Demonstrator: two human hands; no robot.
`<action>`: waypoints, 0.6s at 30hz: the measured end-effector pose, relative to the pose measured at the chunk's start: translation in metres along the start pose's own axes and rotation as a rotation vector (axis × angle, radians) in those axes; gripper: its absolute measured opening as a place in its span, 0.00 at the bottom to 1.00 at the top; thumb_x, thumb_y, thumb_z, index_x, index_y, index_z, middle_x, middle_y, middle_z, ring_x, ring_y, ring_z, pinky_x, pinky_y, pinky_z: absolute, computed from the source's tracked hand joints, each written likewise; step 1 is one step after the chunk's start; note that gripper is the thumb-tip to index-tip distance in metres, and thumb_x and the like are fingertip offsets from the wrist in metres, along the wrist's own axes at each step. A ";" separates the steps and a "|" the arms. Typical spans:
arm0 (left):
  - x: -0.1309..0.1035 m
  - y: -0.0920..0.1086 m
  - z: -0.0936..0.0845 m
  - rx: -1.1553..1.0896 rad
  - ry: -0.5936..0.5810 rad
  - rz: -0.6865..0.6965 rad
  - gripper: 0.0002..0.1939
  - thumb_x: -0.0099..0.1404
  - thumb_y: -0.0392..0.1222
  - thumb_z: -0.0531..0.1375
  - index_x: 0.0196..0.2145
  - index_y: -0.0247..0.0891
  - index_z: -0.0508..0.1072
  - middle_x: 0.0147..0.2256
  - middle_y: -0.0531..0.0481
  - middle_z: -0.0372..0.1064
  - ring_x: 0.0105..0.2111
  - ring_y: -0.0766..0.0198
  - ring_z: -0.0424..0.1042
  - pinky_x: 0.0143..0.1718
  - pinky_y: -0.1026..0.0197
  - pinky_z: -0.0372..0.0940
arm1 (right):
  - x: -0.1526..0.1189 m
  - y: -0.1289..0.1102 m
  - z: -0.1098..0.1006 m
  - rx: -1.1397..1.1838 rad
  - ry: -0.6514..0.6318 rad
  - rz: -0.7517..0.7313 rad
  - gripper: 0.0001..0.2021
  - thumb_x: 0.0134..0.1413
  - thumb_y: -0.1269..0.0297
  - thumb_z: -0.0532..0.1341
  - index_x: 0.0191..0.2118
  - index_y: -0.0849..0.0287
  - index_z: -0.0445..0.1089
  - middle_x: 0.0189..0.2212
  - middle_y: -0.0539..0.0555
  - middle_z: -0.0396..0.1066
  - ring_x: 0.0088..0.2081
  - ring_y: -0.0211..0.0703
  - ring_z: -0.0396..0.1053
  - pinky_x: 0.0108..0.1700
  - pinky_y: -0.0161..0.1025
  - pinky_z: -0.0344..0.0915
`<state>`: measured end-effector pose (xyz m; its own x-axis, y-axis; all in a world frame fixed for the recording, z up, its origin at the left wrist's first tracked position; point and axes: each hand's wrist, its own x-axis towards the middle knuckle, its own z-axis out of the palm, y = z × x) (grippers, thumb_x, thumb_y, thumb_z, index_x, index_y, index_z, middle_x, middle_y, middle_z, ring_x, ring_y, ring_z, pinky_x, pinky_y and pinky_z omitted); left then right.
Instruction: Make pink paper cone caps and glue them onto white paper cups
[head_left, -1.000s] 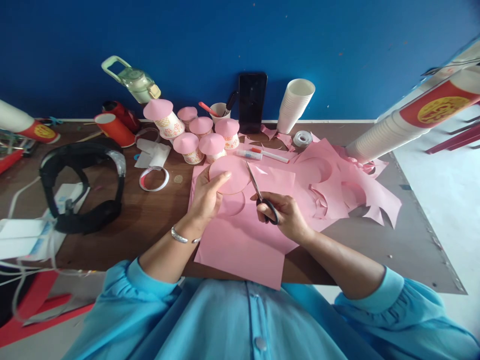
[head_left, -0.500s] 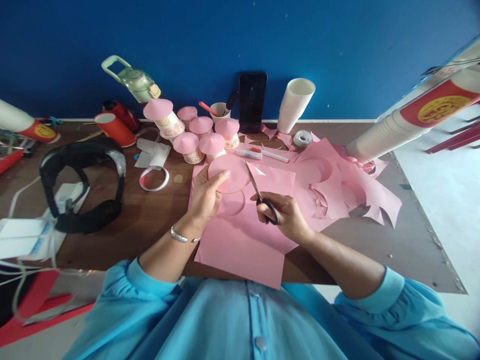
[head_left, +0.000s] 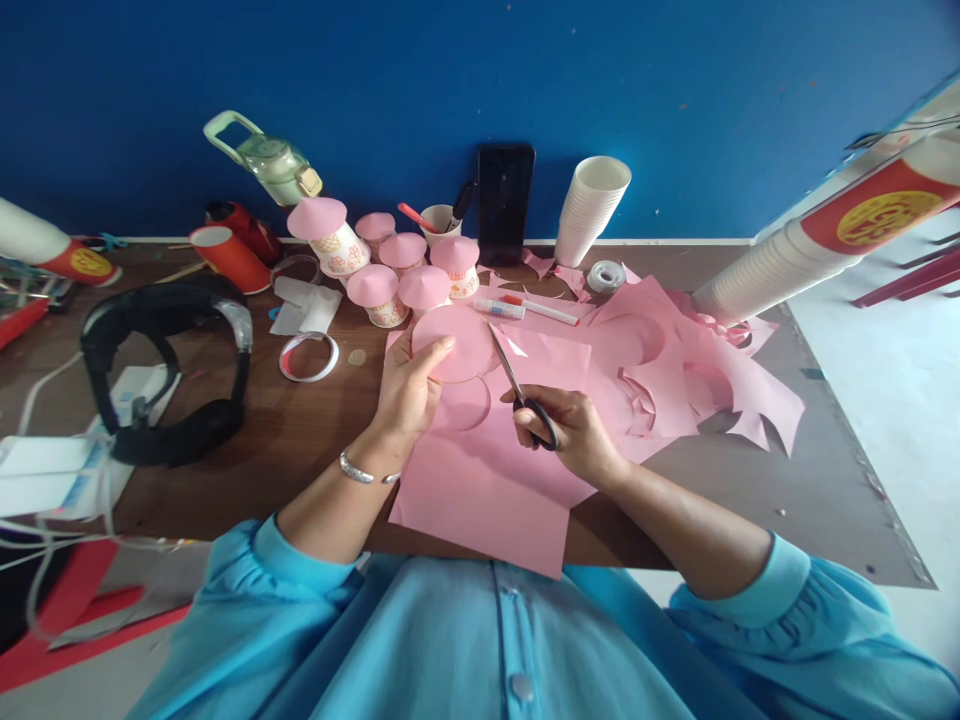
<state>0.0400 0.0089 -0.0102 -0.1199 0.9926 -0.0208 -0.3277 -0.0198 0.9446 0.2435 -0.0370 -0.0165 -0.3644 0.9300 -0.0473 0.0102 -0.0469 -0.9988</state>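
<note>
holding round pink paper disc (head_left: pixel 466 345) over flat pink paper sheets (head_left: pixel 480 495): left hand (head_left: pixel 412 385), pinched closed, thumb on top. right hand (head_left: pixel 574 425) curled around black-handled steel scissors (head_left: pixel 510 370), blades at disc's right rim. turning disc smoothly into blades should keep the cut even. brown wood-grain table (head_left: pixel 307 435) beneath; blue wall (head_left: pixel 390 90) behind.

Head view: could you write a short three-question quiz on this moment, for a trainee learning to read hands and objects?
1. What does the left hand hold?
A. a tape roll
B. a pink paper disc
C. a marker

2. True or false: the right hand holds black-handled scissors.

3. How many pink cones top the patterned cups?

Key: 1. B; 2. true; 3. six
</note>
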 end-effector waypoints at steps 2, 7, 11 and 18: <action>0.000 -0.001 -0.001 -0.009 0.008 0.005 0.11 0.58 0.44 0.71 0.38 0.40 0.80 0.36 0.51 0.77 0.39 0.60 0.77 0.46 0.58 0.73 | 0.000 -0.001 0.000 -0.004 0.003 0.001 0.19 0.62 0.46 0.65 0.42 0.60 0.74 0.19 0.45 0.64 0.21 0.34 0.60 0.26 0.36 0.59; 0.002 -0.003 -0.004 0.039 0.010 0.033 0.11 0.59 0.45 0.70 0.39 0.39 0.80 0.38 0.50 0.77 0.40 0.59 0.77 0.46 0.58 0.73 | 0.000 0.000 0.001 -0.003 0.000 0.001 0.19 0.61 0.46 0.65 0.42 0.60 0.74 0.19 0.45 0.64 0.21 0.34 0.60 0.26 0.36 0.60; 0.003 -0.003 -0.004 0.061 0.007 0.041 0.11 0.59 0.46 0.69 0.39 0.39 0.80 0.38 0.49 0.77 0.41 0.58 0.77 0.46 0.58 0.73 | 0.000 -0.001 0.001 0.002 0.006 0.008 0.18 0.61 0.47 0.65 0.41 0.60 0.74 0.18 0.45 0.64 0.21 0.34 0.59 0.25 0.35 0.59; 0.002 0.000 -0.001 0.029 -0.040 0.003 0.13 0.58 0.45 0.70 0.41 0.40 0.80 0.37 0.49 0.79 0.41 0.56 0.79 0.46 0.55 0.74 | 0.000 -0.005 0.000 0.054 0.009 0.058 0.21 0.57 0.45 0.68 0.42 0.61 0.74 0.20 0.46 0.66 0.23 0.35 0.62 0.27 0.36 0.61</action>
<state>0.0393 0.0106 -0.0108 -0.0831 0.9965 -0.0053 -0.3001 -0.0200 0.9537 0.2432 -0.0368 -0.0115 -0.3560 0.9285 -0.1058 -0.0188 -0.1203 -0.9926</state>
